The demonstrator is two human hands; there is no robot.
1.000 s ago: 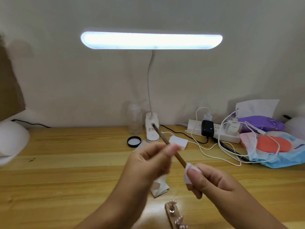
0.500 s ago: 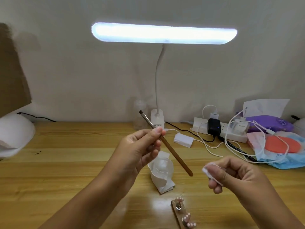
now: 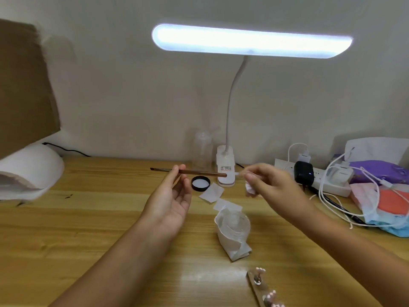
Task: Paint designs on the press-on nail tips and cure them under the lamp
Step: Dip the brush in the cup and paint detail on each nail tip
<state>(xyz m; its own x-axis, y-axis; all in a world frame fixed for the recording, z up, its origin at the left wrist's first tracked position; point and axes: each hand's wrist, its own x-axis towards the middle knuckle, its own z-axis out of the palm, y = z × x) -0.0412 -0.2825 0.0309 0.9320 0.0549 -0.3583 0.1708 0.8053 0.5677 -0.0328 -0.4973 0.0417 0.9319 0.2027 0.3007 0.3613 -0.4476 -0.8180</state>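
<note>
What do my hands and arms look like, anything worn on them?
The left forearm and right forearm are bare, no sleeves in view. The left hand and right hand show no gloves, rings, watch or bracelet; the right one is blurred, so small details are unclear.

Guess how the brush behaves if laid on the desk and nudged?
Probably rolls: the brush has a thin, round-looking handle and the desk looks smooth. Likely light and stiff: the left hand holds it level by fingertips alone, without sag.
</note>
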